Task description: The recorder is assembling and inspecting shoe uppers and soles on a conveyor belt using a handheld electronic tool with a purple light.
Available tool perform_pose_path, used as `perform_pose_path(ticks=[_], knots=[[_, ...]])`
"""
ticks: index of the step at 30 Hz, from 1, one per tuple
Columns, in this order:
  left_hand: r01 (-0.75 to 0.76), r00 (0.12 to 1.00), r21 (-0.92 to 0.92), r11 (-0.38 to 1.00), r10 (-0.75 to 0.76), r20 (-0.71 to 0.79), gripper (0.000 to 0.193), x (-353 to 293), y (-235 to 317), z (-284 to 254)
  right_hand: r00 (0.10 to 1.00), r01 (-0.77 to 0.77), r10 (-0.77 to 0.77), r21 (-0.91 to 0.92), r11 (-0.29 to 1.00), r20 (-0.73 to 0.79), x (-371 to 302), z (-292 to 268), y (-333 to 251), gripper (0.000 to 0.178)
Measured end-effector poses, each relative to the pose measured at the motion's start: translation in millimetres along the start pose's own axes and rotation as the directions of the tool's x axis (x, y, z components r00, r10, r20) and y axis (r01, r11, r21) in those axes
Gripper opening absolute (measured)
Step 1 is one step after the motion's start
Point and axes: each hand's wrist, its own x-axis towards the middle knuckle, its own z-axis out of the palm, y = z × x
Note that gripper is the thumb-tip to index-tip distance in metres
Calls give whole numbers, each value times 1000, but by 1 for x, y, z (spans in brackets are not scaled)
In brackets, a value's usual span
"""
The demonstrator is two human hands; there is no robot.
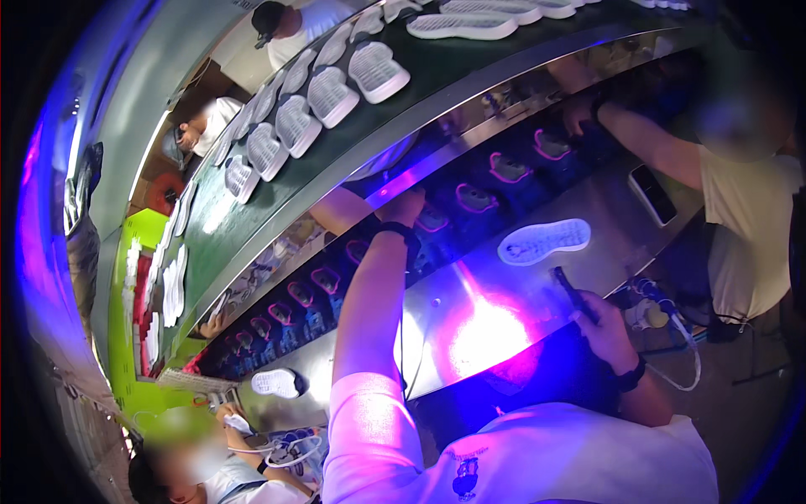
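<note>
My left arm stretches forward over the metal bench to a dark lower belt carrying a row of shoe uppers. My left hand [405, 207] is at that row, beside a dark upper with a pink-lit rim [432, 220]; its fingers are mostly hidden, so their grip does not show. In my right hand [610, 338] is a slim dark stick-shaped tool [576, 296], fingers wrapped round its lower part. Just beyond the tool's tip a white shoe sole [544, 242] lies flat on the metal bench [437, 311]. A bright pink-violet glow covers the bench between my arms.
Many white soles stand on the green upper belt [220, 220]. Another sole [277, 384] lies on the bench at left. A phone [651, 195] lies at right, near a co-worker [747, 227] reaching to the belt. Another co-worker [227, 470] is at lower left. A pale cable [695, 357] hangs at right.
</note>
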Motion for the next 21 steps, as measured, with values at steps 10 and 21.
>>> perform_pose_path(ticks=[10,21], knots=[[239,948,-713,659,2,320,30,-33,-51,38,997,73,-75,61,995,30,-18,-9,8,41],[-227,971,-866,445,31,-238,62,-320,-32,0,929,324,-335,90,942,158,9,33,4,41]])
